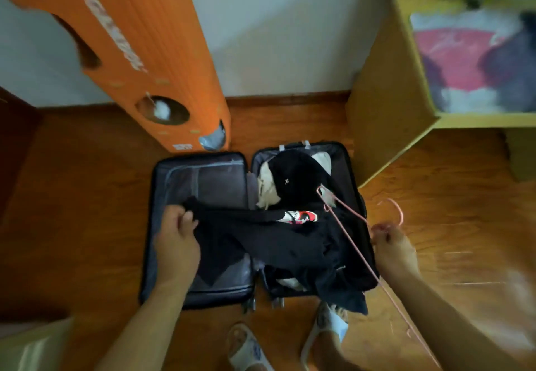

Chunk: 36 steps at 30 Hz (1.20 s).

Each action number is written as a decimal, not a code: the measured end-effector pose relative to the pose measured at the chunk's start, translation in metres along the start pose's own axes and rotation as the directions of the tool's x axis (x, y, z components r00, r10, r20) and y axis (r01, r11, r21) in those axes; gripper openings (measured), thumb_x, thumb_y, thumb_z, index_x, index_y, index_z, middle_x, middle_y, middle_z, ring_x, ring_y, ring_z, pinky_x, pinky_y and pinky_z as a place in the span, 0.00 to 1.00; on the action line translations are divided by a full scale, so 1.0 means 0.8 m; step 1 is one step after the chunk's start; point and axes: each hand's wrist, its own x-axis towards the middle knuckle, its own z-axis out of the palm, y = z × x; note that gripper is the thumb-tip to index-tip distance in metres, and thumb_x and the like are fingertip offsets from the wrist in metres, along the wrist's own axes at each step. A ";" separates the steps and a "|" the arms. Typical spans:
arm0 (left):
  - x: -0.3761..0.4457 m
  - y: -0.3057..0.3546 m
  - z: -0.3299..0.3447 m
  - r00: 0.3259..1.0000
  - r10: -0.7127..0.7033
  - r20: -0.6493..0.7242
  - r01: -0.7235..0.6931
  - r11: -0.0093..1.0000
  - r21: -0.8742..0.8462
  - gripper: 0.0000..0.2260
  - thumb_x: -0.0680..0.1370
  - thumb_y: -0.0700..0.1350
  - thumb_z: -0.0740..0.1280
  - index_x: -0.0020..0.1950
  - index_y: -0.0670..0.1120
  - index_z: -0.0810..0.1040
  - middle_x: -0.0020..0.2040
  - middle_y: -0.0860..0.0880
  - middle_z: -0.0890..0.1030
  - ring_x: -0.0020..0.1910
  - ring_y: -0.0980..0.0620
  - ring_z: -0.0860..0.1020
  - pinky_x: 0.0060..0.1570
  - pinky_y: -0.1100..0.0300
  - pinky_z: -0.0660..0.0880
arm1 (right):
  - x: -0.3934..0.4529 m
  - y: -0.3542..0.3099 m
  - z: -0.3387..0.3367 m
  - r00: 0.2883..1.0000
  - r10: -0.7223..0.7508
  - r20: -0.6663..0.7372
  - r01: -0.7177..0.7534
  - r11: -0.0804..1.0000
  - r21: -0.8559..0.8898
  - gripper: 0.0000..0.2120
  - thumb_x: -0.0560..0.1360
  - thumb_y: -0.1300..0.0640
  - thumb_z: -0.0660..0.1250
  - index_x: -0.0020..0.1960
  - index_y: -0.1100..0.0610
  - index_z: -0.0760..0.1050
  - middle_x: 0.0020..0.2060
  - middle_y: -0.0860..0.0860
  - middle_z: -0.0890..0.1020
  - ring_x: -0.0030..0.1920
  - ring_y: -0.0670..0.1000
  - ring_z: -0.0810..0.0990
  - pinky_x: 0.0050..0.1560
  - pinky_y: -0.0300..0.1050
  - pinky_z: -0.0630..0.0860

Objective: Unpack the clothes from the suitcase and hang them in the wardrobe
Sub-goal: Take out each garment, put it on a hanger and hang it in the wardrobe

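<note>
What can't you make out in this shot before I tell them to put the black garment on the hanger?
- Head view: the pink hanger's lower end is motion-blurred.
- What lies under the black garment in the suitcase is hidden.
- The wardrobe's rail is cut off by the frame edge.
- The orange box's lettering is blurred.

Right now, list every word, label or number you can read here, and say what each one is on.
None can be read.
White lettering down the tall orange cardboard box: too blurred.
Small white label at that box's foot: too small.
Red and white print on the black garment across the open dark suitcase: illegible.
Pale script on the pink cloth on the yellow wooden shelf: blurred.
</note>
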 end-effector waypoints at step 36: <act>-0.261 0.406 -0.461 0.878 0.102 -0.467 -0.233 0.944 -0.233 0.14 0.83 0.55 0.65 0.67 0.55 0.69 0.60 0.52 0.74 0.53 0.56 0.75 0.48 0.58 0.73 | -0.467 -0.521 -0.328 0.330 -0.921 0.206 0.474 0.351 0.808 0.12 0.81 0.53 0.61 0.53 0.61 0.76 0.45 0.58 0.80 0.44 0.59 0.78 0.41 0.48 0.77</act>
